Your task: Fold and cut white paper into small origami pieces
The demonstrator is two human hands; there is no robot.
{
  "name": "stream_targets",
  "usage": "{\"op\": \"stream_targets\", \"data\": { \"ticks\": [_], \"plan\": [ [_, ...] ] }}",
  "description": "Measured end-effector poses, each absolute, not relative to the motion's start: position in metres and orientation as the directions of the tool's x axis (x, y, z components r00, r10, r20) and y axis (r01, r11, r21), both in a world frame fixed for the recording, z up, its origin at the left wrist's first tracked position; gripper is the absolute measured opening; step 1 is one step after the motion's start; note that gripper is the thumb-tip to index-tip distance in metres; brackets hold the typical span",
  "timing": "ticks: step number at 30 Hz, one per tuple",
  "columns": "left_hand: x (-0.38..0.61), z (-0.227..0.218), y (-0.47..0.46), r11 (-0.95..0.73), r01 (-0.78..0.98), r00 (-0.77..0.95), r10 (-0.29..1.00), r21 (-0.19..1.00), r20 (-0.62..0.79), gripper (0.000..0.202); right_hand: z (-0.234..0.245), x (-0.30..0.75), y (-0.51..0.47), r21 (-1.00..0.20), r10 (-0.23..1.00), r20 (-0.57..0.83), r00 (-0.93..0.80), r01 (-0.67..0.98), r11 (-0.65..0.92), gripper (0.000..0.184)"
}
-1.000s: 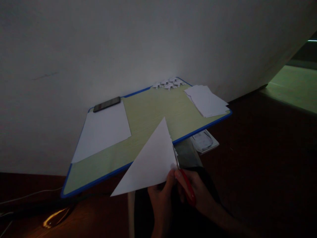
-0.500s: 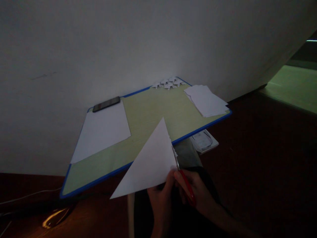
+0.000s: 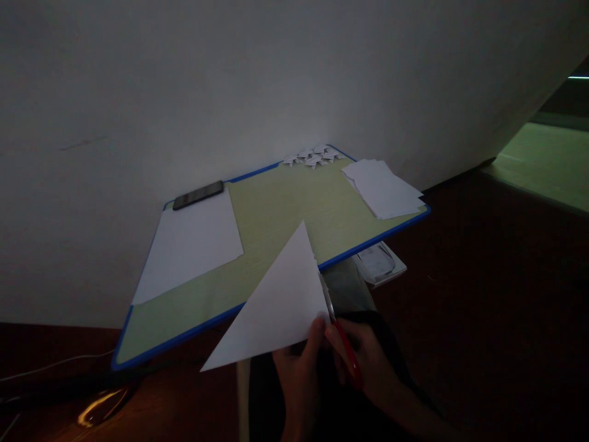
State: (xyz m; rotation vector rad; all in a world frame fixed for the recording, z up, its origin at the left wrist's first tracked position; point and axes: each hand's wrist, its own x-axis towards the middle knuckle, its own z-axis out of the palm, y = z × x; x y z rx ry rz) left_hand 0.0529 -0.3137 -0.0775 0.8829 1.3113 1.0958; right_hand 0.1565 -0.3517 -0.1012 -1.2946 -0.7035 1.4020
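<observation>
My left hand (image 3: 299, 371) pinches the lower right corner of a folded white paper triangle (image 3: 276, 310), held up over the near edge of the table. My right hand (image 3: 368, 362) is wrapped round red-handled scissors (image 3: 343, 344), whose blades meet the triangle's right edge. That edge shows small notches near the blades. Both hands are in front of the green table (image 3: 276, 212) with its blue rim.
A white sheet (image 3: 191, 242) lies on the table's left half, with a dark phone (image 3: 197, 194) behind it by the wall. A stack of white papers (image 3: 381, 187) sits at the right. Small cut paper shapes (image 3: 315, 155) lie at the far edge. The floor is dark.
The paper triangle has tipped slightly lower on its left point and the scissors blades have shifted a little along its right edge. Both hands keep their hold.
</observation>
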Motion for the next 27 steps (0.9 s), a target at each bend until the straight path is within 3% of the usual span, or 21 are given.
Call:
{"op": "stream_targets", "data": {
  "ticks": [12,27],
  "plan": [
    [0.046,-0.083,-0.31,0.299,-0.074,-0.088,0.948,0.951,-0.304,0.055,-0.106,0.16,-0.357,-0.915,0.932,-0.343,0.117,-0.268,-0.303,0.07],
    [0.05,-0.078,-0.312,0.298,-0.102,-0.055,0.951,0.949,-0.304,0.049,-0.09,0.168,-0.354,-0.939,0.955,-0.294,0.043,-0.2,-0.281,0.065]
  ]
}}
